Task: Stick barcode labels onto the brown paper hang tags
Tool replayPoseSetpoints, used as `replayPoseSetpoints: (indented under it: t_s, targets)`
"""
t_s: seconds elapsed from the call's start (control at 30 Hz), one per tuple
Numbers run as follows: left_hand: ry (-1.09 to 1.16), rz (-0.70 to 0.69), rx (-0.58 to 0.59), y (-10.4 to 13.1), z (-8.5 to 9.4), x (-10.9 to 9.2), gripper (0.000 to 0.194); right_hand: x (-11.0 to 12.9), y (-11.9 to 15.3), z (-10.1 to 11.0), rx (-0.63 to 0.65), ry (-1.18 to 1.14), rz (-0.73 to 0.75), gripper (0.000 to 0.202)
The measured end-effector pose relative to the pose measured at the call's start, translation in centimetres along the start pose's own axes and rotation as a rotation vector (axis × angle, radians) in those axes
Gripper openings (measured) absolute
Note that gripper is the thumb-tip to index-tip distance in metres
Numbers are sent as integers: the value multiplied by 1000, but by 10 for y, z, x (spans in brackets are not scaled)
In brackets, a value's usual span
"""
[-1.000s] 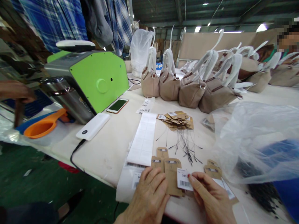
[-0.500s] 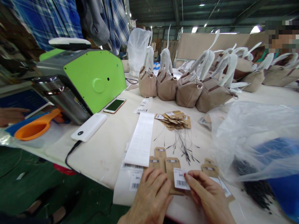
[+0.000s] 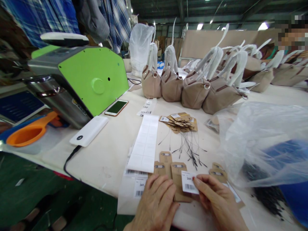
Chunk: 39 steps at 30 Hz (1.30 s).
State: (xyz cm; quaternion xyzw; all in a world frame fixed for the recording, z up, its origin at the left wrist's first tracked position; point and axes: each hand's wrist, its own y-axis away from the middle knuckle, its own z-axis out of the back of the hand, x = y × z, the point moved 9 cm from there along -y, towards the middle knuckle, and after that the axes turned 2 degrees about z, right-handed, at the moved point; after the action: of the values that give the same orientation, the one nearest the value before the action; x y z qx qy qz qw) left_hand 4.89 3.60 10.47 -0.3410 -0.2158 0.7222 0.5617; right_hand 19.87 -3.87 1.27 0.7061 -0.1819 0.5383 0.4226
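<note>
My right hand (image 3: 216, 199) pinches the edge of a white barcode sticker (image 3: 189, 183), which lies over or just above a brown card tag (image 3: 180, 192). My left hand (image 3: 157, 199) rests palm down on the left, its fingers side by side over the tags, touching the tag's left side. More brown tags (image 3: 165, 157) lie beyond its fingertips. A strip of white labels (image 3: 144, 144) stretches away behind my left hand, with another barcode sticker (image 3: 139, 187) at its near end. Further back sits a pile of tags (image 3: 181, 122) with black strings.
Beige handbags (image 3: 172, 85) with wrapped handles stand behind. On the left are a green machine (image 3: 96, 80), a steel flask (image 3: 60, 102), a phone (image 3: 116, 108), a white power bank (image 3: 89, 131) and an orange scoop (image 3: 29, 134). Clear plastic (image 3: 269, 138) covers the right side. A person is partly visible far right.
The sticker in my right hand has shifted slightly right against the tag. The whole view has moved a little. My left hand stays on the tags.
</note>
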Motion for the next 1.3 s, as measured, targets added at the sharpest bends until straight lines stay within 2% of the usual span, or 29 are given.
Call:
replayPoseSetpoints:
  t_s: [0.1, 0.2, 0.43, 0.53, 0.67, 0.87, 1.1, 1.3]
  targets:
    - [-11, 8, 7, 2, -2, 2, 22, 0, -5, 2, -20, -141, -32, 35]
    - [-18, -1, 6, 3, -4, 2, 21, 5, -8, -7, -12, -246, -25, 34]
    - [-37, -9, 9, 0, -4, 1, 20, 7, -11, -29, 42, -306, -26, 33]
    - [-35, 2, -7, -1, -3, 1, 20, 7, -10, -23, 32, -262, -23, 34]
    - [-36, 11, -59, 0, -2, 1, 20, 8, 0, -10, -19, -92, -3, 37]
    - [-35, 5, -78, 1, -5, 0, 17, 10, 11, -6, -70, 50, 22, 42]
    - [-36, 22, -60, 6, -9, 2, 15, -1, 5, 6, -87, -8, -3, 39]
    - [-51, 32, -56, 5, -10, 2, 19, -2, -5, -3, -65, -201, 12, 37]
